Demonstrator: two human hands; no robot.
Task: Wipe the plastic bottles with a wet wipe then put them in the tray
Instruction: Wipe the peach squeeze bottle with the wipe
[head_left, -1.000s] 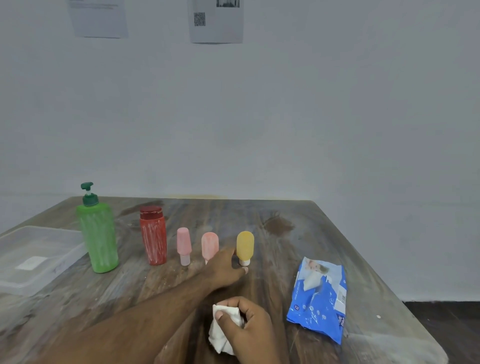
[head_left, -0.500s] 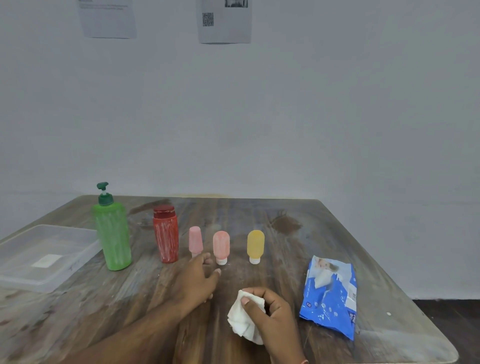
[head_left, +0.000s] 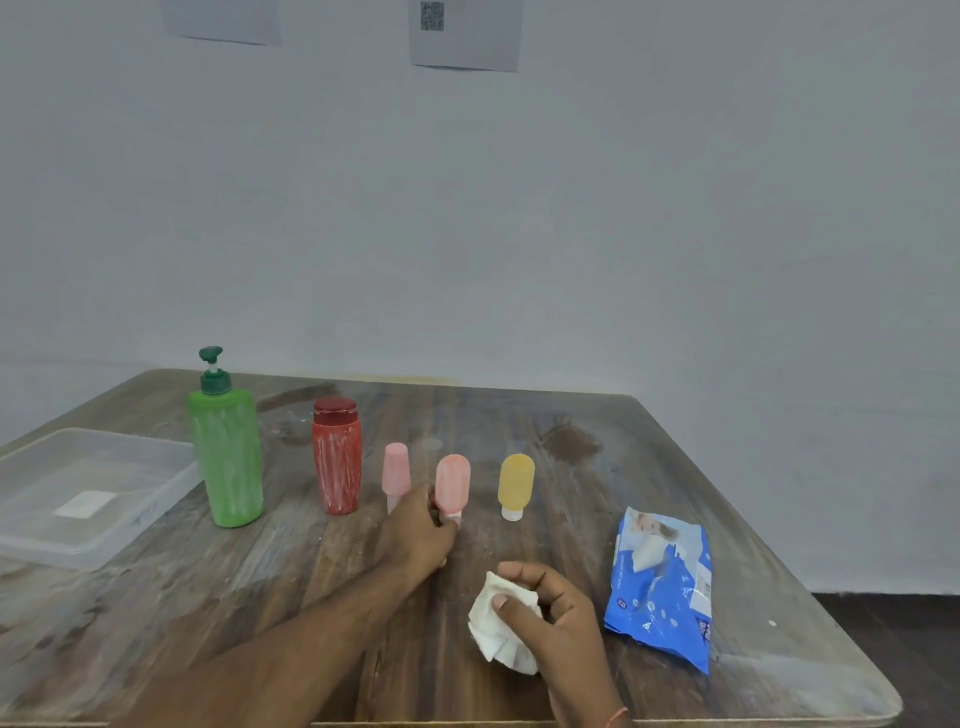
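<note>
Head view: the coral bottle (head_left: 453, 482) stands upright on its cap on the tabletop (head_left: 597, 525), long axis vertical, directly ahead of the left hand (head_left: 415, 535), the nearer hand. The left fingers (head_left: 449, 522) curl around its base, apparently pinching it. The forearm reaches in low from the near left. The right hand (head_left: 558, 618) grips the wet wipe (head_left: 501, 631), and the tray (head_left: 31, 543) lies well apart at far left.
</note>
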